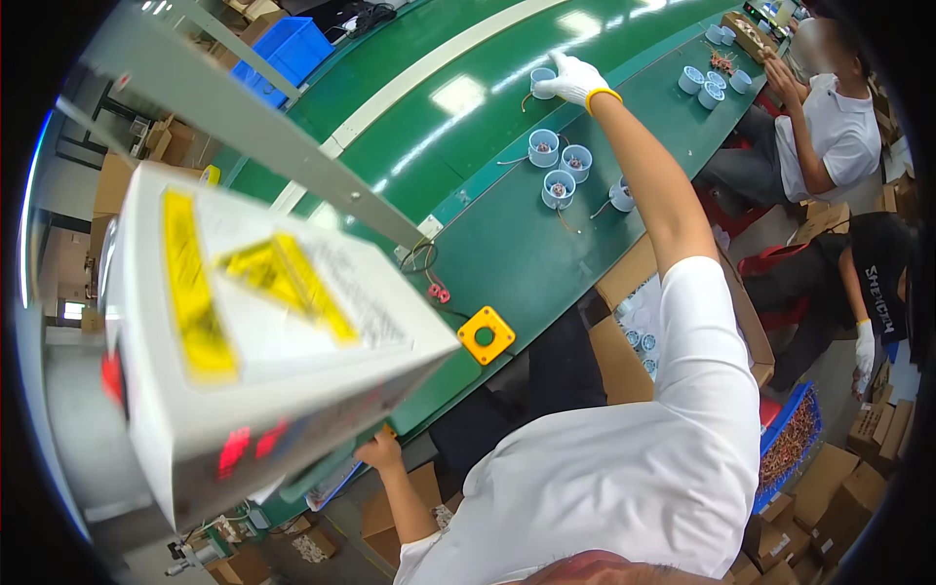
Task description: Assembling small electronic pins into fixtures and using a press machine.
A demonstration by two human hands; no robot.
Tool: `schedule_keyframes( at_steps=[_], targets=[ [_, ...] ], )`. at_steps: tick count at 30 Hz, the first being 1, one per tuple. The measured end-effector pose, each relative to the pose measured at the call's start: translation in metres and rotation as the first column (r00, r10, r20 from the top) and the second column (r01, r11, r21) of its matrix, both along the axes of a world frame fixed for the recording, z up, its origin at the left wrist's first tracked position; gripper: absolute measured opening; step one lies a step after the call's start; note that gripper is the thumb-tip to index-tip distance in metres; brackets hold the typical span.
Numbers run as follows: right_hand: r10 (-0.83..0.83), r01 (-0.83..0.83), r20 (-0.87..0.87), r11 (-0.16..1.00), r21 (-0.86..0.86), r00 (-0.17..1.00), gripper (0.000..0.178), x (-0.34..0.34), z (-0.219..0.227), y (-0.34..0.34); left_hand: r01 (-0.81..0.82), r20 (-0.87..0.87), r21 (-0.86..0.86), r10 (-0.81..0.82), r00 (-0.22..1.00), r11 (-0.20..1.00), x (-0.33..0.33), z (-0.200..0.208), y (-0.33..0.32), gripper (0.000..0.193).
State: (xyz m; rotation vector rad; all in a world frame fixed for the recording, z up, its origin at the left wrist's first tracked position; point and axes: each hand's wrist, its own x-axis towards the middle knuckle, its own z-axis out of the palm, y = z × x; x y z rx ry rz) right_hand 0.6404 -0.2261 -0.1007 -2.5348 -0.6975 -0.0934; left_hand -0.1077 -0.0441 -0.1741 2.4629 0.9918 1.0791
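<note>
My right hand (575, 80), in a white glove with a yellow cuff, reaches far across the bench. Its thumb and fingers grip a light blue round plastic cup (541, 78) with a wire trailing from it, over the green belt. Nearer stand similar cups, such as one cup (559, 188) with reddish-brown coiled parts inside and loose wires. My bare left hand (378, 449) is low at the bench edge, beside the white machine housing (283, 283). Its fingers look curled beside a small orange-yellow piece; what they hold is hidden.
A yellow box with a green button (486, 335) sits on the green bench (497, 263). A grey metal post (283, 136) slants across the left. An open carton (624, 361) stands by my right side. Two people, one with clasped hands (777, 78), sit at the right.
</note>
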Motion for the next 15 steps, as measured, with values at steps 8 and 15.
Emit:
schedule_keyframes(
  at_steps=[8, 15],
  targets=[
    [0.334, -0.235, 0.298, 0.917, -0.322, 0.894, 0.026, 0.011, -0.028, 0.005, -0.117, 0.055, -0.137, 0.125, 0.991, 0.984, -0.026, -0.032, 0.019, 0.027],
    [0.428, -0.251, 0.425, 0.876, -0.411, 0.798, 0.018, 0.008, -0.025, -0.004, -0.099, 0.039, -0.076, 0.102, 0.994, 0.992, -0.031, -0.040, 0.024, 0.028]
  ],
)
